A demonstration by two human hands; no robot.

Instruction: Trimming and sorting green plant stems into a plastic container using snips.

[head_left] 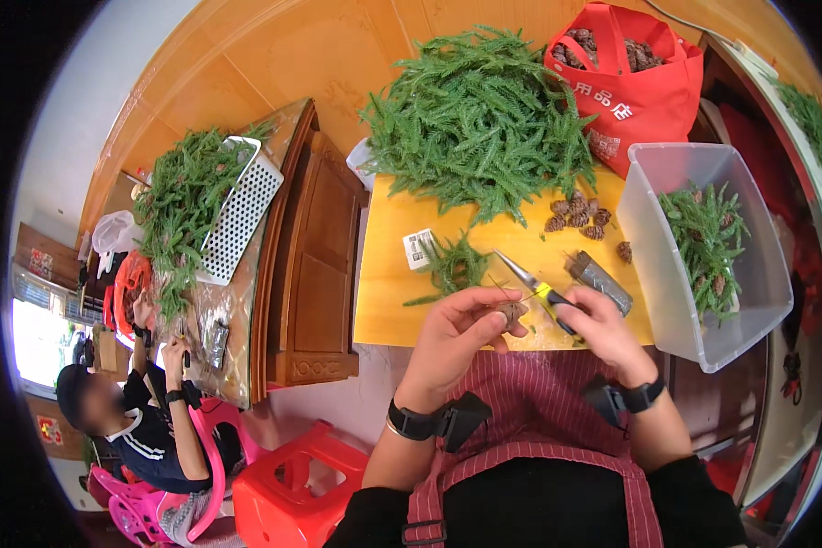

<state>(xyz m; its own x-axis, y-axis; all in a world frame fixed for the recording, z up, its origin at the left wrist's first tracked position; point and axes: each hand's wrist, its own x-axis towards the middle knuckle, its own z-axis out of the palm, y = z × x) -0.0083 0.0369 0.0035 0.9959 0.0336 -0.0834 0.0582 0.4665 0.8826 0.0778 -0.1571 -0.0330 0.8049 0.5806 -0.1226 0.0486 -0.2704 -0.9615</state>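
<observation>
My left hand (pixel 461 333) pinches a small brown pine cone (pixel 511 313) at the front edge of the yellow table (pixel 393 315). Thin wire sticks out near its fingertips. In my right hand (pixel 605 329) is a pair of long-nosed pliers (pixel 517 268) with yellow and black handles; their tips point to the far left, above the cone. Whether the jaws touch the wire I cannot tell. A green artificial sprig (pixel 458 267) lies just beyond my left hand. Past my right hand rests a grey-wrapped bundle of thin dark rods (pixel 603 281).
Several loose pine cones (pixel 577 216) and a small white label (pixel 418 248) are on the table. Behind stands a big heap of green sprigs (pixel 479 119), with a red bag (pixel 644 110) of cones. A clear bin (pixel 653 315) bounds the right. At left, a co-worker (pixel 160 438) sits near a red stool (pixel 292 484).
</observation>
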